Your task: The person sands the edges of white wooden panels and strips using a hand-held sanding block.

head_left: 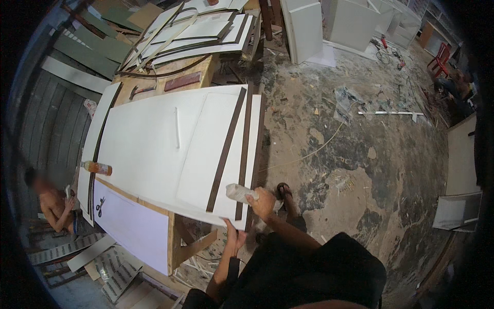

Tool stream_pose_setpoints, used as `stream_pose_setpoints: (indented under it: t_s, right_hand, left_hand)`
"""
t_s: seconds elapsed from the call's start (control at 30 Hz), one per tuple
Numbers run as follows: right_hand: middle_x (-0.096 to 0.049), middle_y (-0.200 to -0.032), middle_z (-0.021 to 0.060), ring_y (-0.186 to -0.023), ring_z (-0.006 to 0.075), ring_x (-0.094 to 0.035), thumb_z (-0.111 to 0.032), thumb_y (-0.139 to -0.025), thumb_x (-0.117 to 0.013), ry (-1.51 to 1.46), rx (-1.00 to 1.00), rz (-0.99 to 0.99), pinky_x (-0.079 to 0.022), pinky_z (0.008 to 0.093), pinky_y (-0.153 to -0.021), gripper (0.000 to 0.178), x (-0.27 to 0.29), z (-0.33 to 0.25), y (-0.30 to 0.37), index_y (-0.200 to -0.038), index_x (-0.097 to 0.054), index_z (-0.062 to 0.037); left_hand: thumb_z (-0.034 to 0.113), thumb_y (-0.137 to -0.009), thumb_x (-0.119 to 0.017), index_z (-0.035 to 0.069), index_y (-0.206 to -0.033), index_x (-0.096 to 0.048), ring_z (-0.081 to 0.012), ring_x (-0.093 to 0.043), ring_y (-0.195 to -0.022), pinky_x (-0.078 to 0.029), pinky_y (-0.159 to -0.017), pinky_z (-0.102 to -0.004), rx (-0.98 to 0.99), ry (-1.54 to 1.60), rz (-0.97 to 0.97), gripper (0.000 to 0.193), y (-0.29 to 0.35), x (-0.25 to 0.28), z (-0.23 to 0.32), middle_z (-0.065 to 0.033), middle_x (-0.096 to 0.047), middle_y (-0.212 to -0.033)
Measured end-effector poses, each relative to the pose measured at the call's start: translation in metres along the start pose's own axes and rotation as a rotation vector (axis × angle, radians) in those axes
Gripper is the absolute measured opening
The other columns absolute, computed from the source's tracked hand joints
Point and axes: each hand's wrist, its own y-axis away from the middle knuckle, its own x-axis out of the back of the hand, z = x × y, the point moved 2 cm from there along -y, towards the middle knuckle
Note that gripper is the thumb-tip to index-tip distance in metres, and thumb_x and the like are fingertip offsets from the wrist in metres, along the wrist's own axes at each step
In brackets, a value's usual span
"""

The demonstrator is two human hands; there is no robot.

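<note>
My right hand (263, 203) is closed around a pale, whitish block-like pad (240, 193), which sits over the near right corner of a large white board (146, 123). My left hand (234, 238) is at the board's near edge, its fingers stretched up against that edge close to the corner. Two dark brown strips (226, 149) lie lengthwise on the board's right side, beside the pad. A thin white strip (177, 127) rests farther up the board. What the palm of my left hand touches is hidden.
An orange-filled bottle (96, 168) lies at the board's left, with black scissors (101, 205) on a pale lilac panel (136, 232). A hammer (141, 91) is beyond the board. Another person (56, 203) stands at the left. A cable (327, 141) crosses the floor at right.
</note>
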Motion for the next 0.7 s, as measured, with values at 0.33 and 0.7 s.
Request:
stream_pose_setpoints:
  t_s: [0.33,0.7]
  right_hand:
    - [-0.057,-0.072,0.0171,-0.070,0.0387,-0.056,-0.048,-0.082,-0.058,-0.044,0.048,0.054,-0.042,0.0466,-0.061,0.045,-0.021,-0.023,0.114,-0.074,-0.057,-0.0041]
    - [-0.056,-0.063,0.0141,-0.057,0.0310,-0.057,-0.040,-0.072,-0.071,-0.121,0.196,0.271,-0.043,0.0391,-0.051,0.039,0.000,-0.002,-0.011,-0.070,-0.058,-0.0041]
  left_hand:
    - [0.053,-0.093,-0.037,0.014,-0.108,-0.054,-0.0166,-0.058,-0.092,-0.051,-0.074,-0.0304,-0.123,0.062,-0.171,0.045,-0.065,0.056,-0.026,-0.0004,-0.059,-0.101]
    - [0.067,-0.087,-0.036,0.015,-0.116,-0.050,-0.0125,-0.050,-0.073,-0.036,-0.050,-0.0259,-0.057,-0.183,0.317,0.061,-0.016,0.002,-0.009,-0.0012,-0.055,-0.096]
